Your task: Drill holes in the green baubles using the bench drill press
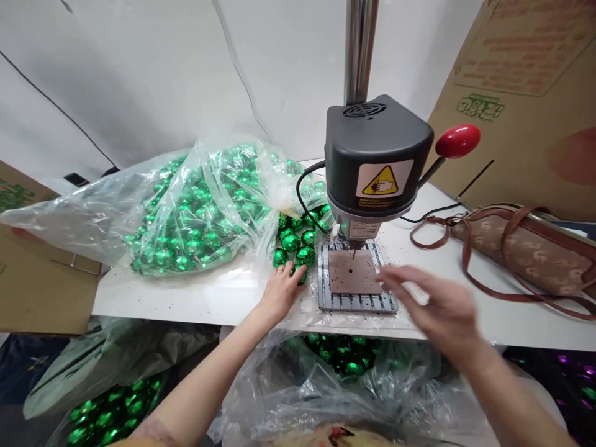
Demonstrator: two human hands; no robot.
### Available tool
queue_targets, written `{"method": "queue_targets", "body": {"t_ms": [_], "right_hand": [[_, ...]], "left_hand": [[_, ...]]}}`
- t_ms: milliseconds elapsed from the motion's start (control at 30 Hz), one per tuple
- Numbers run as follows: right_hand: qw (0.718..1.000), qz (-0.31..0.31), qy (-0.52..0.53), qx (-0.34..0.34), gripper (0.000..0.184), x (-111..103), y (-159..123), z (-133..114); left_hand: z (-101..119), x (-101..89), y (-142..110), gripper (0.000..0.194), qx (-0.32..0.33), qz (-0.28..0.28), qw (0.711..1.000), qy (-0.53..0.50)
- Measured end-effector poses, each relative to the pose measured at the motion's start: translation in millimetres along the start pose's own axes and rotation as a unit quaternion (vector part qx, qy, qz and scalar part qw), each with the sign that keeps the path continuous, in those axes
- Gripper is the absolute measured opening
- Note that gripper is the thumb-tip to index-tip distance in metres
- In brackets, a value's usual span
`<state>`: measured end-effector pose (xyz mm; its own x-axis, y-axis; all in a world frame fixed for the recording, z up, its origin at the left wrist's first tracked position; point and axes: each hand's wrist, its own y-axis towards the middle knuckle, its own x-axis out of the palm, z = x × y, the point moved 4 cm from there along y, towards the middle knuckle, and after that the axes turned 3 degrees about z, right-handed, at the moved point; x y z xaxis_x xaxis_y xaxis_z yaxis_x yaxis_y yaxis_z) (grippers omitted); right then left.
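The near edge of the table point(503, 323) runs close at 6 o'clock of the base plate point(358, 305), leaving little room; a bare strip opens at 4 o'clock, before the handbag point(535, 248), another at 8 o'clock, before the plastic bag point(195, 211). The loose green balls point(291, 242) lie at 10 o'clock of the brown board point(363, 282), which sits on the plate under the drill press point(372, 143). The left hand point(280, 290) has its fingers over the nearest balls; whether its grip is clamped on one I cannot tell. The right hand point(431, 304), at 3 o'clock beside the board, is blurred: its grip cannot be read, nor whether it holds anything. The drill tip is hard to make out, and the cardboard box point(526, 112) at 2 o'clock is cut off.
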<state>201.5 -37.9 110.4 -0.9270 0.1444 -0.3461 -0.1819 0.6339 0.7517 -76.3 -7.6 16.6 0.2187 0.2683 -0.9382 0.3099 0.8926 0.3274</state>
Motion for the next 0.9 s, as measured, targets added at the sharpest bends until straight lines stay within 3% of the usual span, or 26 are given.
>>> {"method": "queue_targets", "body": {"t_ms": [100,167,233,367,433,500,567,667,767,900], "right_hand": [[0.966,0.24,0.016,0.094,0.026,-58.0,37.1,3.8],[0.944,0.3,0.037,0.134,0.015,-72.7,56.4,4.1],[0.934,0.31,0.073,0.159,0.013,-73.9,69.2,6.5],[0.935,0.289,0.112,0.173,0.014,-61.8,75.4,11.5],[0.936,0.276,0.126,0.176,0.014,-57.0,75.5,12.2],[0.936,0.275,0.134,0.172,0.013,-56.9,78.4,11.7],[0.937,0.29,0.127,0.149,0.013,-62.2,86.1,10.7],[0.939,0.305,0.125,0.093,0.018,-72.7,106.4,10.8],[0.95,0.271,0.135,0.08,0.021,-73.4,130.8,15.0],[0.964,0.216,0.143,0.068,0.012,-57.8,151.2,16.9]], "left_hand": [[1.9,-1.0,7.2,0.039,-0.066,-0.02,0.987,-0.145],[9.1,-10.1,13.2,0.039,-0.108,0.009,0.947,-0.303],[22.6,-15.1,18.7,0.043,-0.167,0.007,0.862,-0.479],[54.4,-7.0,27.5,0.051,-0.273,-0.031,0.64,-0.718],[62.2,0.5,30.9,0.046,-0.297,-0.043,0.565,-0.769],[63.7,7.2,33.2,0.041,-0.311,-0.053,0.517,-0.796],[60.8,12.0,34.1,0.039,-0.324,-0.048,0.491,-0.807],[55.7,16.2,34.8,0.038,-0.336,-0.031,0.477,-0.812],[55.3,20.1,36.4,0.033,-0.341,-0.047,0.476,-0.809],[55.3,22.8,39.7,0.032,-0.366,-0.051,0.477,-0.798]]}}
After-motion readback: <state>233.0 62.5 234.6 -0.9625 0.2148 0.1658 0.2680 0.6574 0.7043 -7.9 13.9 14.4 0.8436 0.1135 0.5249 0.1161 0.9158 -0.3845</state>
